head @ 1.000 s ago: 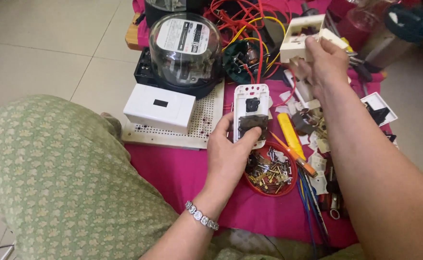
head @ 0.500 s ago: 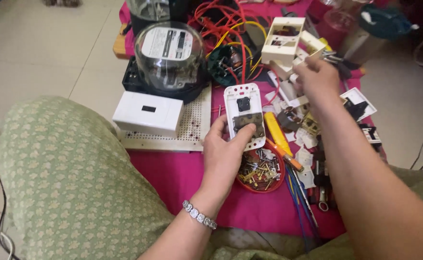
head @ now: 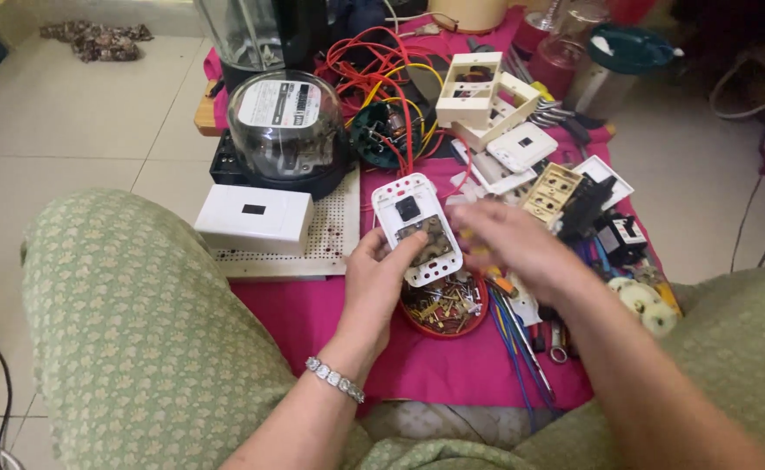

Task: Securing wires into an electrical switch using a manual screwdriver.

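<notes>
Holding the white switch plate [head: 417,228] tilted up over the pink cloth [head: 452,357], we pinched its lower left edge with our left hand [head: 380,280], thumb on the face and fingers curled behind. Our right hand [head: 511,242] hovered at three o'clock of the plate, blurred by motion; we could not tell whether its fingers were spread or nipping some small part. To do this well, we judged the plate needed a firm grip by its rim, kept clear of the dark rocker and the brownish insert at its middle, with the other hand coming in slowly so nothing slipped into the red dish of small metal parts [head: 439,306] just below, at six o'clock.

The plate was hard moulded plastic, a rounded rectangle ringed with small red-lit holes. At ten o'clock stood a glass-domed electricity meter [head: 285,130] on a black base, smooth and shiny. At nine o'clock lay a plain white box [head: 254,218] on a perforated white board [head: 334,235]. At twelve o'clock a tangle of red, orange and yellow wires [head: 382,78] sprawled, limp and glossy. At one o'clock sat cream frame housings [head: 482,94], square and hollow. A sparkling bracelet [head: 334,379] circled our left wrist.
</notes>
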